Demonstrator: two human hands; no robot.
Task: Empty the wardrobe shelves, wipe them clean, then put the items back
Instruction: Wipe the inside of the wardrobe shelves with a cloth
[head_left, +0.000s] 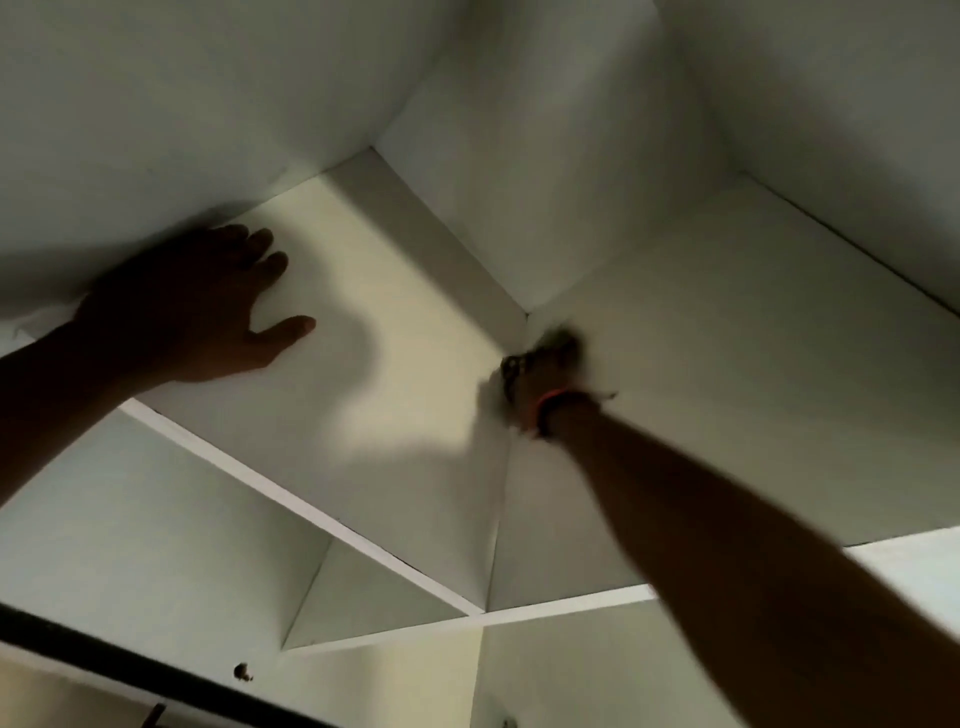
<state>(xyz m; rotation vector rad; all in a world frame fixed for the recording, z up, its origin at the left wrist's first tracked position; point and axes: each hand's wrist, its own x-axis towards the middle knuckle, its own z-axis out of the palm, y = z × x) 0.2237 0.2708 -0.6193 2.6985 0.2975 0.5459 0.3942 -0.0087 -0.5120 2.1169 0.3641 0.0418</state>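
I look into a white wardrobe with bare shelves. My left hand (208, 301) rests flat, fingers straight, on the upper shelf (395, 415) near its left wall. My right hand (545, 374) reaches deep to the back corner of the shelf and is blurred; it seems to grip a small greyish cloth (511, 374) pressed against the corner. An orange band sits on that wrist. The fingers of the right hand are mostly hidden.
A vertical divider (498, 519) splits the shelf area, with a right compartment (727, 364) beside it. A lower shelf edge (395, 636) runs below. A dark rail (156, 670) crosses the bottom left.
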